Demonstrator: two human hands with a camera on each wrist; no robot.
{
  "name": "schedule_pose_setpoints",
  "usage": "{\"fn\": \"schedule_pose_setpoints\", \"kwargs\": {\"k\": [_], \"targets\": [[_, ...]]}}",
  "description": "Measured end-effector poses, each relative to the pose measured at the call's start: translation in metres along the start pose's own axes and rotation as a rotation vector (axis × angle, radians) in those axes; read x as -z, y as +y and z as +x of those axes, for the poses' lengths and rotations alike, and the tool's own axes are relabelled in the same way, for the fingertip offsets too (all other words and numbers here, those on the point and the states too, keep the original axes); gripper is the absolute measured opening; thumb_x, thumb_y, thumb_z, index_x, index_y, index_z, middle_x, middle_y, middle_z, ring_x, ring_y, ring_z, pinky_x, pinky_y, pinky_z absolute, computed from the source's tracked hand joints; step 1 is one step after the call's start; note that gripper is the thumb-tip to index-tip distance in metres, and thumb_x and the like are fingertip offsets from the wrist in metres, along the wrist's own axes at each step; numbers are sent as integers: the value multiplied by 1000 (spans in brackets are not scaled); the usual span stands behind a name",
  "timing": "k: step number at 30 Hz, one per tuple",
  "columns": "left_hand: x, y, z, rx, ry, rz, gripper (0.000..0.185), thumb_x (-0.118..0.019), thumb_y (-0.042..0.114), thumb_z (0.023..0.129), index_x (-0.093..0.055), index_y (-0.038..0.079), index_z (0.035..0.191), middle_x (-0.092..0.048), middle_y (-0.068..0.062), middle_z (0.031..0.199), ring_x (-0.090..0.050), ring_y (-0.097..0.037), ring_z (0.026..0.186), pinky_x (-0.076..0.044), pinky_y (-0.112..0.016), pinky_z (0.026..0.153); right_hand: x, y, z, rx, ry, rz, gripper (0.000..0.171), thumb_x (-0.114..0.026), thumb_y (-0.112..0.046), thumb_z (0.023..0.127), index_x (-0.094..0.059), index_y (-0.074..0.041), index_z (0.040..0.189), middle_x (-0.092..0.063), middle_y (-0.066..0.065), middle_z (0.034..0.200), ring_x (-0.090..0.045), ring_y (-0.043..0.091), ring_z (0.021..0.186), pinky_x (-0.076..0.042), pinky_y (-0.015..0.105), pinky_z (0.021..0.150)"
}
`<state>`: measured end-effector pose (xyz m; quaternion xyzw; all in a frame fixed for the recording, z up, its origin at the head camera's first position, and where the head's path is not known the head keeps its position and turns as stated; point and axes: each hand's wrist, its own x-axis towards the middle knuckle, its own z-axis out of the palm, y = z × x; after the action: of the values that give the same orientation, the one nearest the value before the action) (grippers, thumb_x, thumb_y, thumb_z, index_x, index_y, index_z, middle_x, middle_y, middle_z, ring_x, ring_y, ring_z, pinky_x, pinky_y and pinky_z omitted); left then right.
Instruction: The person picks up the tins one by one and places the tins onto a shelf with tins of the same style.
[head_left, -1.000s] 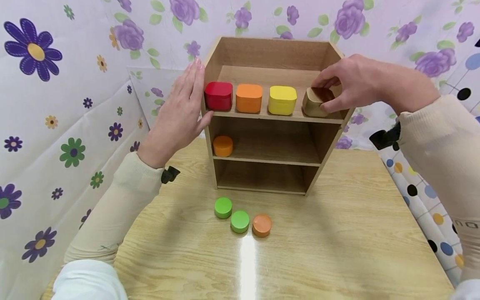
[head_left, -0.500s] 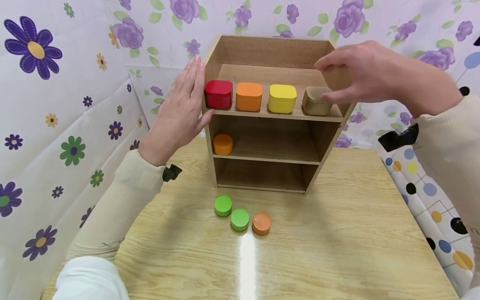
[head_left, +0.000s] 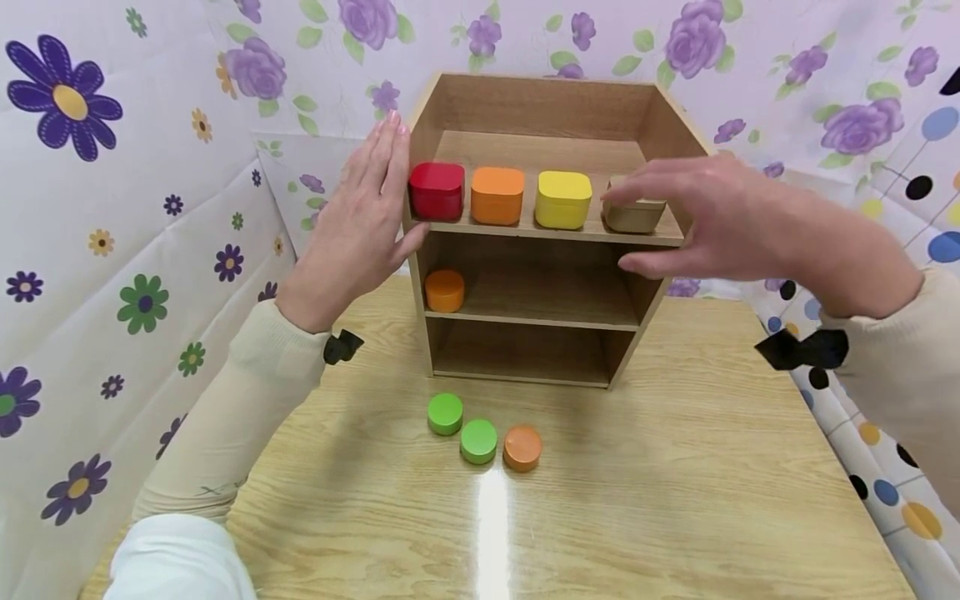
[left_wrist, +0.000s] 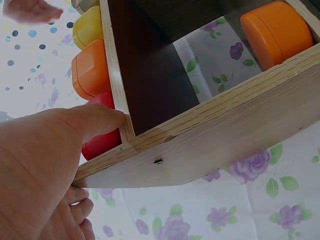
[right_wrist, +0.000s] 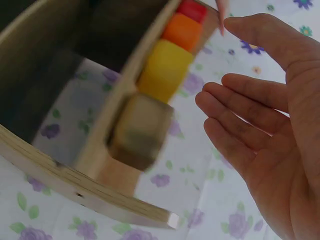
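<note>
Gold box (head_left: 634,219), upper shelf (head_left: 540,149), near right grip (head_left: 720,218), apart

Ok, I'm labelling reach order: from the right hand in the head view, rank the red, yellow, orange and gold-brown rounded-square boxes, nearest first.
1. Gold-brown rounded-square box, partly behind the right hand.
2. Yellow rounded-square box, left of gold-brown.
3. Orange rounded-square box, left of yellow.
4. Red rounded-square box, row's left end.

The left hand (head_left: 356,217) is straight-fingered; the right hand (head_left: 723,218) hovers, loosely arched.

Hands (head_left: 348,217) (head_left: 723,218) at wooden shelf unit (head_left: 543,108)
</note>
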<state>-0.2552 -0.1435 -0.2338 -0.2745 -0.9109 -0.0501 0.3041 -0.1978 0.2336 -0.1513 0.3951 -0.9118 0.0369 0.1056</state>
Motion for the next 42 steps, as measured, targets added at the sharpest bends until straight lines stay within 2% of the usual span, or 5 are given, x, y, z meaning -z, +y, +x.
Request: {"fn": "schedule_pose_setpoints", "kwargs": {"k": [12, 23, 28, 34, 42], "targets": [[1, 1, 3, -3, -7, -8, 100, -72, 29, 99, -8, -7, 166, -9, -24, 177, -11, -37, 166, -10, -43, 138, -79, -9, -10, 79, -143, 122, 53, -82, -29, 92, -67, -9, 139, -69, 8, 137, -70, 29, 123, -59, 52, 102], [2, 1, 6, 18, -38, -20, 101, -71, 29, 100, -5, -7, 167, -5, -22, 178, -9, -37, 167, -9, -44, 138, -151, -15, -11, 138, -289, 220, 55, -81, -24, 92, -65, -1, 138, -68, 16, 139, -68, 33, 128, -58, 49, 107], [1, 2, 4, 11, -24, -37, 100, -71, 28, 100, -6, -7, 167, -7, -23, 177, -10, -37, 166, -9, -44, 138, -180, -22, -14, 152, -373, 276, 56, -79, -25, 94, -63, 1, 141, -67, 16, 141, -67, 30, 129, -58, 46, 107], [1, 1, 4, 19, -32, -52, 100, -71, 28, 100, -4, -5, 167, -6, -21, 178, -9, -34, 167, -7, -43, 138, -212, -29, -16, 184, -411, 313, 58, -80, -23, 92, -62, 2, 141, -66, 16, 142, -66, 31, 131, -57, 46, 109], [0, 1, 4, 26, -35, -47, 100, -70, 28, 101, -3, -5, 167, -6, -21, 178, -9, -35, 167, -7, -43, 138, -242, -34, -15, 160, -500, 325, 59, -80, -27, 92, -63, 0, 142, -65, 14, 145, -61, 30, 137, -52, 45, 116]]}}
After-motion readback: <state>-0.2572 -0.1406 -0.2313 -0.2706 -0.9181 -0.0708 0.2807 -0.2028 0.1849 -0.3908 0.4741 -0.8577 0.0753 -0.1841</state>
